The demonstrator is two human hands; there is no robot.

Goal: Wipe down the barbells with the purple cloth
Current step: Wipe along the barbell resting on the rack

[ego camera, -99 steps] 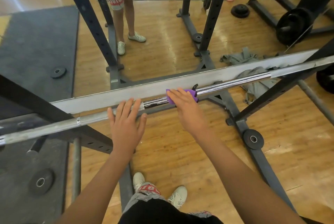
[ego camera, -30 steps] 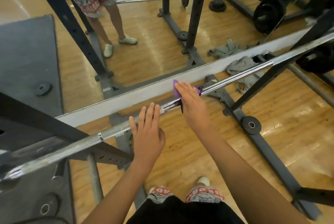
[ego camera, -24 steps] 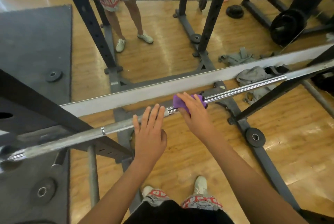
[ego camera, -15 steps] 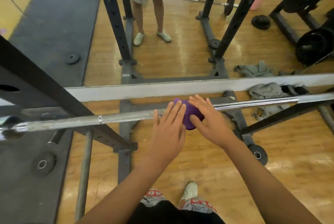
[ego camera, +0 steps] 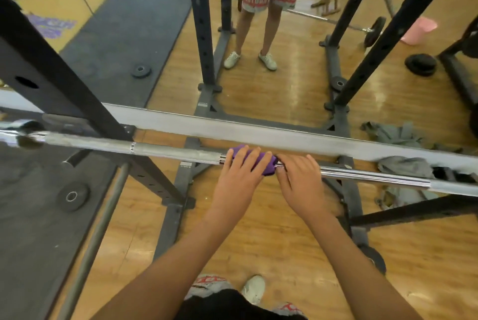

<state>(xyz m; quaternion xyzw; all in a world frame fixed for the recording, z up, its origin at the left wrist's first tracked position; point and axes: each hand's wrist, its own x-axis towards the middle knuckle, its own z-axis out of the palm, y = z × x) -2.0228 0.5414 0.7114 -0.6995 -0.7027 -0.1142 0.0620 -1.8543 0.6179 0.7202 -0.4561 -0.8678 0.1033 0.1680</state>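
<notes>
- The barbell (ego camera: 176,150) lies level across the view, resting on a black rack (ego camera: 64,81). Its left stretch is dull grey and its right stretch is bright chrome.
- The purple cloth (ego camera: 267,164) sits bunched on the bar near the middle, just where the grey part ends and the shiny part begins.
- The left hand (ego camera: 239,182) lies flat over the cloth. Its fingers (ego camera: 254,158) are straight and spread apart, pressing the cloth down onto the bar.
- The right hand (ego camera: 301,185) is just beside it on the chrome side, its thumb touching the edge of the cloth. Its fingers (ego camera: 307,162) lie together across the top of the bar — whether they close round it cannot be told from this angle.
- The two hands are almost touching, with only a strip of purple showing between them.
- Behind the bar runs a long pale ledge at the foot of a mirror (ego camera: 284,81), which reflects a person's legs, patterned shorts and white shoes.
- Below is a wooden floor (ego camera: 258,229) with a grey mat (ego camera: 25,216) on the left. A small weight plate (ego camera: 72,197) lies on the mat.
- A heap of grey clothing (ego camera: 406,167) lies on the floor to the right, close under the bar's chrome end.
- One white shoe (ego camera: 253,288) of the person shows at the bottom edge — a pink bucket (ego camera: 419,30) appears in the mirror at the upper right.
</notes>
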